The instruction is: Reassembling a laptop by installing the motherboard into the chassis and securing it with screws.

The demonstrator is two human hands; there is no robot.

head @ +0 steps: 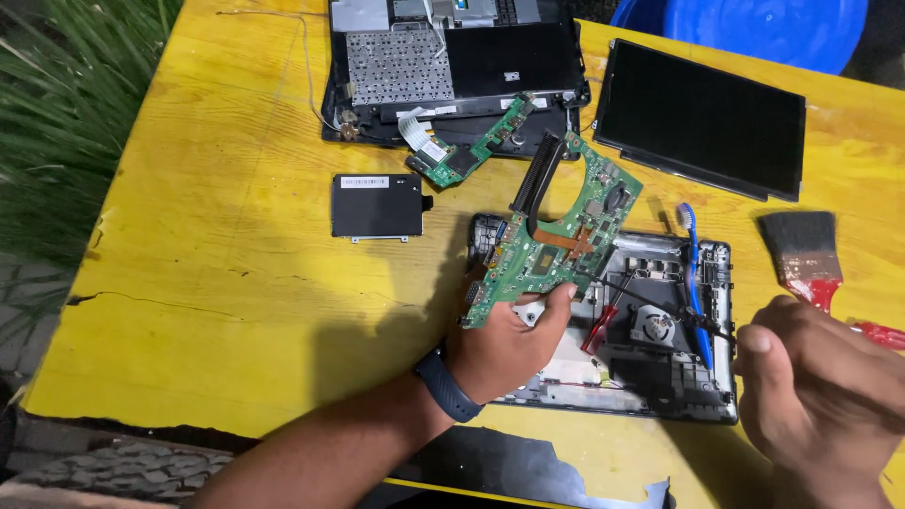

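Two hands are working over the yellow table [217, 283] as I am watching from the head camera. Nearest to me, the right hand [818, 377] is hovering at the lower right, fingers curled together into a loose fist around the end of a thin black tool [660, 303] that is pointing left over the open laptop base [660, 368]. The left hand [504, 349], a dark blue band on its wrist, is reaching in from below with the forearm angling up; its thumb and fingers are pinching the lower edge of the green circuit board [556, 240], which is tilting up above the left part of the base. A red-handled screwdriver [600, 325] and a blue toothbrush [696, 283] are lying in the base. A paintbrush [806, 250] is resting just right of it. Farther off, a black drive [377, 205] is lying apart on the table, then a small green board [471, 146], a second laptop shell [452, 61] and a dark screen panel [702, 118]. A blue tub [745, 28] is sitting at the far edge.
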